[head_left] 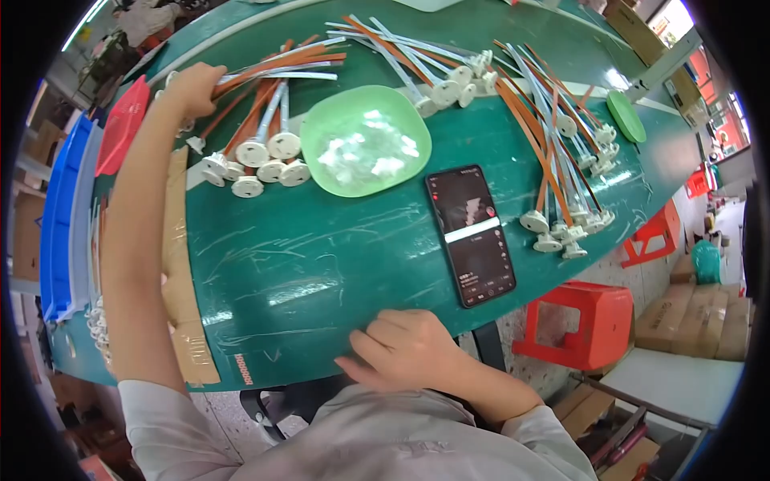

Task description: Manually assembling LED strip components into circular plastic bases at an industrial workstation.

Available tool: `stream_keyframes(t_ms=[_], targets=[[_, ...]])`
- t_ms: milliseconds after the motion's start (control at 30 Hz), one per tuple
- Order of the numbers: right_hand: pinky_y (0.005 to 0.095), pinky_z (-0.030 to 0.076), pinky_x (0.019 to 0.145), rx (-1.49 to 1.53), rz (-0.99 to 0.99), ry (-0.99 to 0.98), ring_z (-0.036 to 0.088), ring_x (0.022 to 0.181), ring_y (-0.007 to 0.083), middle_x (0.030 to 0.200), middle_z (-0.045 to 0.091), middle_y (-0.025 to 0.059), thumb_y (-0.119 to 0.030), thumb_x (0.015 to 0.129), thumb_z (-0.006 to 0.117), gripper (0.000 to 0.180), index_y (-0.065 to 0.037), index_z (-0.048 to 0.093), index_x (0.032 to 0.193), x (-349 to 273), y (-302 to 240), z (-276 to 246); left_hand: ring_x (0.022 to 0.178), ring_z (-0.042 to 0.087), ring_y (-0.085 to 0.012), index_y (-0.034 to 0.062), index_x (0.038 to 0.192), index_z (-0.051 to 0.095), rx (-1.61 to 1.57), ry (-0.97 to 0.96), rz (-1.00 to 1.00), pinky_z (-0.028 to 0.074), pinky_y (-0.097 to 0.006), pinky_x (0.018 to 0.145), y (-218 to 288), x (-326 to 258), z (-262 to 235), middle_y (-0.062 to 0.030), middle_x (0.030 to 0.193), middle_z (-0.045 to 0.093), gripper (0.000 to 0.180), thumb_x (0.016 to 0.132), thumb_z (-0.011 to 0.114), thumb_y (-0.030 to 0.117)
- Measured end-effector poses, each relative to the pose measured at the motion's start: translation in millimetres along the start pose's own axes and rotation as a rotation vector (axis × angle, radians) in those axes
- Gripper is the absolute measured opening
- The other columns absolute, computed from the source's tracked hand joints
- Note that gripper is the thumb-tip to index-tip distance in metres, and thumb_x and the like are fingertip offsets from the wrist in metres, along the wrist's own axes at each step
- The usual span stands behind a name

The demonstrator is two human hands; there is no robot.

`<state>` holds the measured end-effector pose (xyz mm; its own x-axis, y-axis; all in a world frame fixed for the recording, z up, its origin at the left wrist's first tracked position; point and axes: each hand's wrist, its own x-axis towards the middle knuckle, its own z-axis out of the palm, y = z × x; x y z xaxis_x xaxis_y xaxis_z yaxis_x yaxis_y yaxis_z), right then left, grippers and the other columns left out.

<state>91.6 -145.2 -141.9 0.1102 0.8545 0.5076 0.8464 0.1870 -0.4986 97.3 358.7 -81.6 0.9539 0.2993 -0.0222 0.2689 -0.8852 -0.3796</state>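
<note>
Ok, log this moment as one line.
left hand: gripping wired socket bundle | right hand: resting at table edge | bowl, phone between

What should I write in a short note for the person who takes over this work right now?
Left hand: stretched out, gripping a bundle of wired sockets at top left.
Right hand: holds nothing, resting at the near table edge.
Green bowl of small white parts sits mid-table, phone beside it.
More socket bundles lie top centre and right.
Done or left: cannot tell from this view.
</note>
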Motion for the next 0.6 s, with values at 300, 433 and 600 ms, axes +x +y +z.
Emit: stream_keyframes(t_ms=[300, 433, 600], targets=[[0.0295, 0.040, 0.041, 0.032, -0.025, 0.064, 0.048, 0.048, 0.0168, 0.060, 0.042, 0.0013, -0.020, 0.068, 0.079, 0.026, -0.006, 0.057, 0.071, 0, 5, 5, 0.111, 0.057, -0.0387, 0.0068, 0.131, 0.051, -0.285, -0.199, 0.011, 0.048, -0.043, 0.095, 29, 19, -27, -0.0183, 0.117, 0.063, 0.086, 0.051, 0.082, 0.004], [0.0293, 0.040, 0.041, 0.043, -0.037, 0.050, 0.048, 0.048, 0.0165, 0.059, 0.043, 0.0013, -0.020, 0.068, 0.079, 0.026, -0.006, 0.057, 0.070, 1, 2, 2, 0.111, 0.059, -0.0385, 0.0115, 0.132, 0.053, -0.166, -0.086, 0.045, 0.049, -0.044, 0.094, 16, 11, -21, -0.0196, 0.115, 0.064, 0.083, 0.054, 0.083, 0.006], [0.0287, 0.041, 0.042, 0.032, -0.061, 0.055, 0.049, 0.049, 0.0165, 0.059, 0.044, 0.0011, -0.021, 0.067, 0.080, 0.027, -0.007, 0.058, 0.069, -2, 2, 5, 0.114, 0.057, -0.0371, 0.0143, 0.132, 0.054, -0.236, -0.118, 0.052, 0.048, -0.044, 0.096, 20, 5, -22, -0.0186, 0.120, 0.062, 0.085, 0.054, 0.086, 0.019]])
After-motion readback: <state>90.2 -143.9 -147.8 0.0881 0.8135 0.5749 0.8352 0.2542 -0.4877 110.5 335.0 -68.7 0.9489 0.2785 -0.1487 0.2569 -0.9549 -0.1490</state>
